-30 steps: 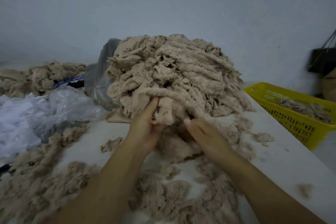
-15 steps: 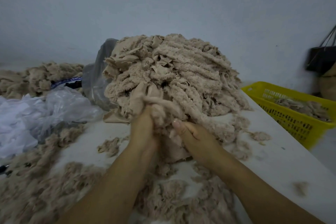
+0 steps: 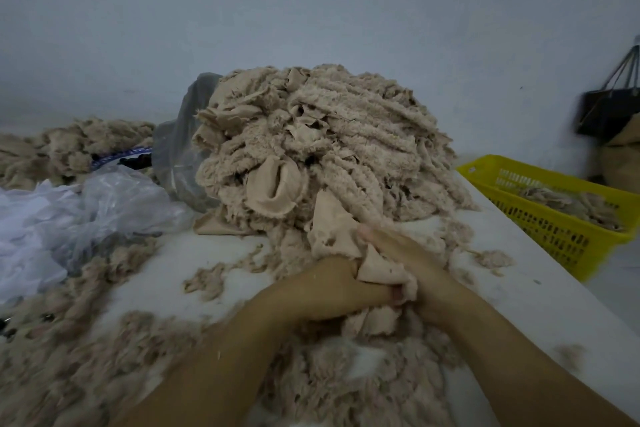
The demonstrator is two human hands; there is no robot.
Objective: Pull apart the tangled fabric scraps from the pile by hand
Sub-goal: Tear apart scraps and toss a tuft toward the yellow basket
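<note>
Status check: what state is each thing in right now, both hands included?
Pile: heaped, tangled.
Scrap: reaches from the pile's foot into both hands.
Left hand: grips the scrap.
Right hand: holds the scrap.
Basket: upright, a few scraps inside.
Plastic bag: crumpled, lying loose.

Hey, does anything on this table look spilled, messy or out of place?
Yes: loose beige fabric fluff is strewn over the white table, well outside the big pile of beige fabric scraps and the yellow plastic basket. A crumpled clear plastic bag sprawls at the left.
</note>
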